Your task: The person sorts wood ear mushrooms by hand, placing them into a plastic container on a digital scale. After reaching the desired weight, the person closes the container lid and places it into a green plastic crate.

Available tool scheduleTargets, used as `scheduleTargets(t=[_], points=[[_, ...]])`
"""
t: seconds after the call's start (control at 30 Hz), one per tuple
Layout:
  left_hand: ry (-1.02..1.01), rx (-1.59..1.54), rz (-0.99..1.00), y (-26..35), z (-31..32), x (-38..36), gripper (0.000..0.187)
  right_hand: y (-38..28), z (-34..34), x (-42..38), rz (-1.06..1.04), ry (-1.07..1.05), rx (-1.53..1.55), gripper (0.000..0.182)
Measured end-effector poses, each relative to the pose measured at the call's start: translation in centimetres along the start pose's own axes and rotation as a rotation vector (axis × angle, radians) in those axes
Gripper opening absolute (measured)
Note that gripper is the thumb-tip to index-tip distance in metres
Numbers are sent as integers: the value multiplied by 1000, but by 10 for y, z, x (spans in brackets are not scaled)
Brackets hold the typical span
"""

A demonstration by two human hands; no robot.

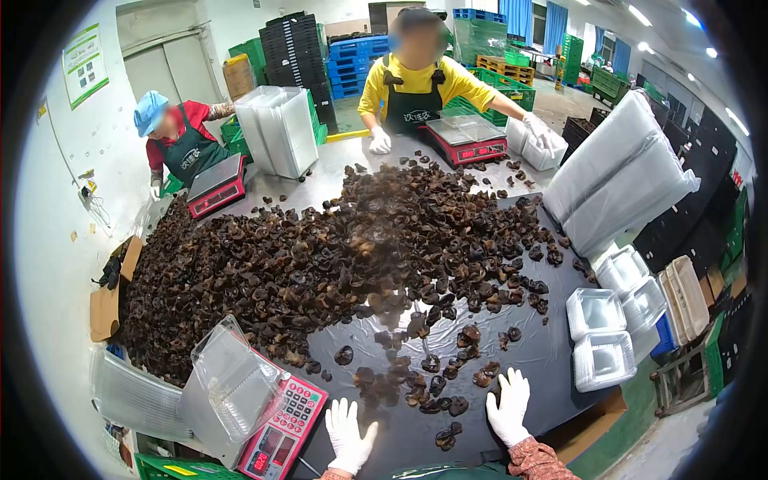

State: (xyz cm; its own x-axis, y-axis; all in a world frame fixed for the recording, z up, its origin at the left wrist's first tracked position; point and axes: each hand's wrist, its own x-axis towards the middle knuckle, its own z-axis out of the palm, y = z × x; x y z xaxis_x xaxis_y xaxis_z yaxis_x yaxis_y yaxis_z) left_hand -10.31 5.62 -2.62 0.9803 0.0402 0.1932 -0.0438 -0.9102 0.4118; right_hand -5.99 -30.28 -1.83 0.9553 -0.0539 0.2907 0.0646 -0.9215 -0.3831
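My left hand (350, 438), in a white glove, has its fingers spread over the dark table just right of a red scale (282, 424). Clear plastic lids or trays (228, 388) lie on that scale's plate. My right hand (510, 406), gloved too, lies with fingers apart near the table's front edge, beside a few loose dark mushroom-like pieces (486, 374). Neither hand holds anything. A big heap of the same brown-black pieces (320, 264) spreads over the table beyond both hands.
Clear containers (604, 360) stand at the right, below tall wrapped stacks (620, 172). Across the table are a person in yellow (416, 88) by a red scale (472, 150) and a person in red (188, 144) by another scale (218, 192). Stacked clear trays (136, 396) sit front left.
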Motion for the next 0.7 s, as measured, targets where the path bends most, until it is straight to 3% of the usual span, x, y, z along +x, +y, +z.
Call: scheduleTargets(t=[0.7], points=[[13,-16,17,4,-5,0,72,-1,0,0,-22,18,-30,55]])
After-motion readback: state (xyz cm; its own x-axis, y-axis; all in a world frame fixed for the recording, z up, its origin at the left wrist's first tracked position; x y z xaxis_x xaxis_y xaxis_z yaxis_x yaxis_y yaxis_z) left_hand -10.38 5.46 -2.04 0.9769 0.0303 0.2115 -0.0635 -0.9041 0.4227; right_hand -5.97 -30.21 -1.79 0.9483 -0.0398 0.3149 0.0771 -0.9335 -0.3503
